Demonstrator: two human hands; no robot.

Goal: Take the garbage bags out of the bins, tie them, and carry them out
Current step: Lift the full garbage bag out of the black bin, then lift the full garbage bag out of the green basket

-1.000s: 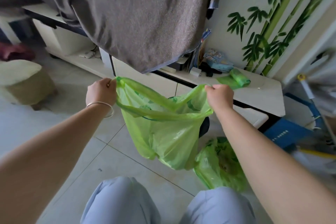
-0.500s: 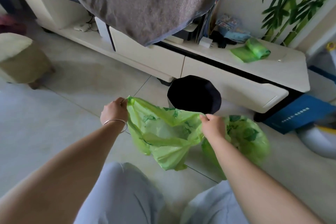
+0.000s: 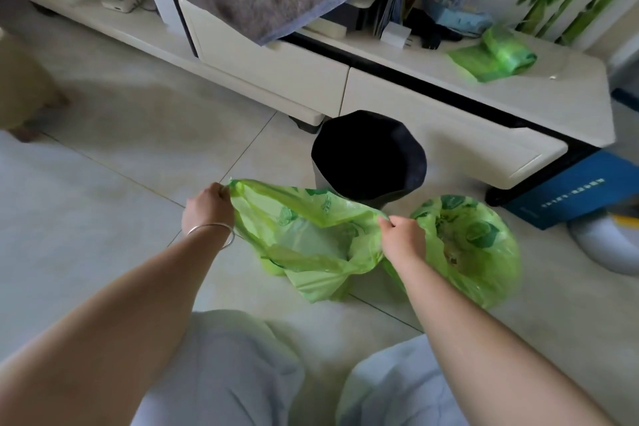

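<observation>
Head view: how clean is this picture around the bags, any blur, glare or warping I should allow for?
Head view: the left hand and right hand gripping the open green bag are fairly sharp; the full green bag beside it is smeared at its right edge; the bin interior is plain black, nothing readable; the cabinet edges bow from the wide lens; soft daylight, no hard glare.

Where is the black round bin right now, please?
In the head view, the black round bin stands on the floor at centre, against the cream cabinet, just beyond the held green plastic bag.

L hand [image 3: 207, 209] + R hand [image 3: 403, 239] pinch green bag [image 3: 311, 245] rim | bin [image 3: 368, 156] behind
</observation>
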